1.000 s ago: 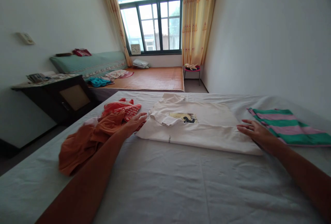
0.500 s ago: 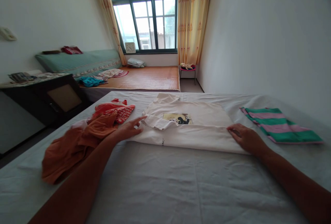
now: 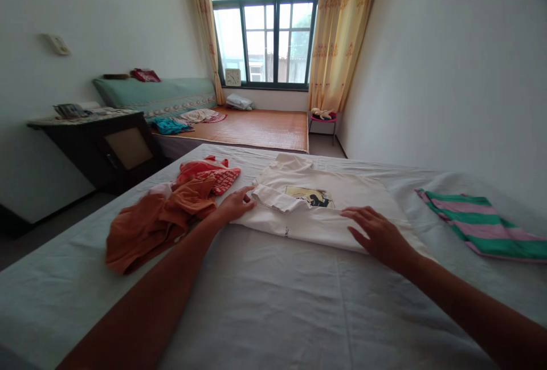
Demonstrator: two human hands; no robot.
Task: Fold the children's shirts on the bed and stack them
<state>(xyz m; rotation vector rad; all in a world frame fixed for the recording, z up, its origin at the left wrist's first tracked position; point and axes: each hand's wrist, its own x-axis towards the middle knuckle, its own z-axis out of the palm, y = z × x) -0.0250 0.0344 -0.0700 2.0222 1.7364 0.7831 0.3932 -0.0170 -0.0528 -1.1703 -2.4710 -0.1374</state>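
On the pale sheet [image 3: 294,296], the right hand [image 3: 382,234], fingers spread, seemingly steadies the part-folded white T-shirt [image 3: 356,190]; the left hand [image 3: 234,207] curls at its end, whether pinching I cannot tell.

bare left hand [image 3: 233,206], bare right hand [image 3: 380,236], bare slender forearms [image 3: 171,279]

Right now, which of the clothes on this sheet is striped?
The green and pink cloth at far right; the white shirt bears a picture, the heaped clothes are mostly orange and red.
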